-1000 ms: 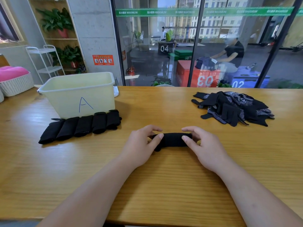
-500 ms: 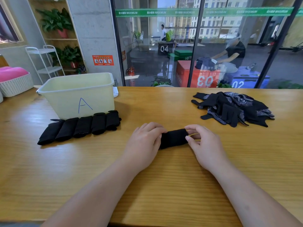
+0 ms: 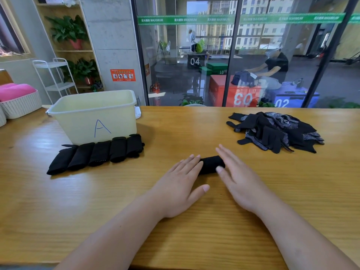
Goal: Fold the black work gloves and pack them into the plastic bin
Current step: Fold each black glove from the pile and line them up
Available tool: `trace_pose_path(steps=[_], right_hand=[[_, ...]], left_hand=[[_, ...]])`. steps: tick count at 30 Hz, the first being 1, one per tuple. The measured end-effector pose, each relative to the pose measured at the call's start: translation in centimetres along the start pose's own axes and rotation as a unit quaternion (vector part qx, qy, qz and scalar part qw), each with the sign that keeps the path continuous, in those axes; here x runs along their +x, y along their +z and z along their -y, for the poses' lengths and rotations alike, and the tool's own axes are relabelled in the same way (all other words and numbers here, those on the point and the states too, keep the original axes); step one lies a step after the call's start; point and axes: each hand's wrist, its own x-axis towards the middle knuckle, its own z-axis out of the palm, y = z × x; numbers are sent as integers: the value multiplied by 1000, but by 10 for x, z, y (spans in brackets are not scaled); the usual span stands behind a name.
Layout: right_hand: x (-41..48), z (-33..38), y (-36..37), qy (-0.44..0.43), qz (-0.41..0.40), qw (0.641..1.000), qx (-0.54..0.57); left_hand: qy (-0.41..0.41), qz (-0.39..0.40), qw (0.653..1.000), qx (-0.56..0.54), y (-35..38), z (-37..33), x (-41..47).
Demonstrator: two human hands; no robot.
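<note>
A small folded black glove bundle (image 3: 210,164) lies on the wooden table (image 3: 194,221) in front of me. My left hand (image 3: 179,184) lies flat with straight fingers, its fingertips on the bundle's left end. My right hand (image 3: 237,178) is also flat, its fingers and thumb against the bundle's right end. A row of several folded black gloves (image 3: 97,153) sits in front of the pale yellow plastic bin (image 3: 93,115) marked "A". A loose pile of unfolded black gloves (image 3: 274,131) lies at the right rear.
A white woven basket (image 3: 19,104) with a pink cushion stands at the far left. A glass wall runs along the table's far edge, with a person seated beyond it. A white wire rack and potted plants stand behind the bin.
The bundle has become shorter as both hands came closer together. My fingers, curled round its ends before, are now straight and flat.
</note>
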Motion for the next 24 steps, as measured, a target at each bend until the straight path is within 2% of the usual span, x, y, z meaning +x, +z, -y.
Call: trace_pose_path(steps=[2,3,8,12,16,24], right_hand=[[-1,4,5,-8,114,990,-88],[-2,5,8,-7,143,981,-128],[0,4,13,5,165,966,-201],[-1,3,16,7,136,978,-161],[3,-5,9,-19,60,993,-104],[4,0,9,-56,-6,997,-56]], left_hand=[[-4,23,1000,-14,1,0,-1],[-7,34,999,-23,1,0,-1],[-7,61,998,-35,-1,-1,0],[-5,54,997,-46,2,2,1],[-10,2,996,-91,2,12,2],[-46,-94,992,-76,-4,26,-1]])
